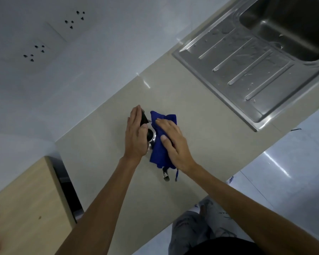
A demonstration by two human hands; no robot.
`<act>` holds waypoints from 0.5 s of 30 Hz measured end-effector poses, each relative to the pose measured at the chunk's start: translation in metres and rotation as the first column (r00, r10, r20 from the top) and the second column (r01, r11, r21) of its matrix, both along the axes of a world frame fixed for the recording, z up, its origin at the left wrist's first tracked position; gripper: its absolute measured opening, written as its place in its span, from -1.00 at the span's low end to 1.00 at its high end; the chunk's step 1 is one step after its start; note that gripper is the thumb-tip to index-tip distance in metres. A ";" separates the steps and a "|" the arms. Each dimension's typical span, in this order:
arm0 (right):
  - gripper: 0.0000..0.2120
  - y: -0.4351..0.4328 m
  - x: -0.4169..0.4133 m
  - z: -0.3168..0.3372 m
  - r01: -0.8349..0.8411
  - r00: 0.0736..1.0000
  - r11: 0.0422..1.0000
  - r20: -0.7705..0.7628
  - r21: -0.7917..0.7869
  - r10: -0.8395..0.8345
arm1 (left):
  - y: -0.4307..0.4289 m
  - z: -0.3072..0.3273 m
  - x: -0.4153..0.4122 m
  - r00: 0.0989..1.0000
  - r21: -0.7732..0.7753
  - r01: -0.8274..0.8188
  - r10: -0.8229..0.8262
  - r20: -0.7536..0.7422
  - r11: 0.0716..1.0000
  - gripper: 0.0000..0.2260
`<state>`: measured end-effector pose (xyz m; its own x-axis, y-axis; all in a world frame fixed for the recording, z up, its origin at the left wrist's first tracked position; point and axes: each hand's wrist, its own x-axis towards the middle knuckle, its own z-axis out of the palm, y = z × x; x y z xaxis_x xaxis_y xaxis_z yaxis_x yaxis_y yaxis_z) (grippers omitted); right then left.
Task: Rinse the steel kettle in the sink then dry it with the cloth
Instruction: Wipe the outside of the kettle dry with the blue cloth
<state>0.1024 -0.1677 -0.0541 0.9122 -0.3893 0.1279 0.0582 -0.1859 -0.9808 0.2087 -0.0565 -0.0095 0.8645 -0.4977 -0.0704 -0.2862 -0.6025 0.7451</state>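
- The steel kettle (152, 137) stands on the beige desk (201, 126), well to the left of the sink, almost wholly hidden under two hands and a cloth; only a sliver of shiny metal and a dark round knob on its lid show between the hands.
- The kettle's spout tip (165, 176) pokes out below the cloth, pointing toward the desk's near edge.
- A blue cloth (159, 155) is draped over the right side of the kettle, one loose corner hanging down beside the spout.
- The right hand (173, 144) lies flat on the cloth with fingers spread, pressing it against the kettle's body; its grip pinches nothing.
- The left hand (135, 137) wraps the black handle (144, 117) on the kettle's left side, fingers curled round it, thumb resting near the lid knob.
- The steel sink (291, 28) sits at the upper right, with a ribbed draining board (247, 65) between the basin and the kettle; water drops dot the board.
- A pale wall (81, 61) behind the desk carries two socket plates (53, 34).
- A wooden board (26, 208) lies at the lower left, beside the desk's corner.
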 end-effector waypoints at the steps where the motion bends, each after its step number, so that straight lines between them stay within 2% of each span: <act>1: -0.61 -0.002 0.002 -0.009 0.007 1.000 1.000 -0.015 -0.013 -0.007 | 0.000 -0.001 0.001 1.000 0.004 0.002 -0.002 0.009 1.000 -0.32; 4: -0.53 -0.013 0.006 -0.032 0.060 0.980 0.981 -0.199 0.186 -0.022 | -0.001 0.000 0.000 1.000 0.021 -0.007 0.007 0.011 1.000 -0.32; 5: -0.50 -0.014 0.002 -0.038 0.071 0.970 0.976 -0.243 0.207 -0.019 | -0.002 0.000 -0.001 1.000 0.018 -0.010 0.010 0.012 1.000 -0.32; 8: -0.46 -0.001 -0.021 -0.048 -0.001 0.951 0.991 -0.305 0.137 0.043 | 0.001 -0.001 0.002 1.000 0.063 -0.009 0.007 0.022 0.998 -0.33; 11: -0.32 0.003 -0.044 -0.064 -0.101 0.955 0.993 -0.286 -0.061 0.080 | 0.000 0.000 0.002 1.000 0.081 -0.006 0.003 0.031 0.997 -0.32; 15: -0.26 -0.016 -0.048 -0.070 -0.254 0.906 0.957 -0.381 -0.139 0.185 | -0.003 0.010 -0.004 0.999 0.119 -0.028 0.025 0.023 0.992 -0.28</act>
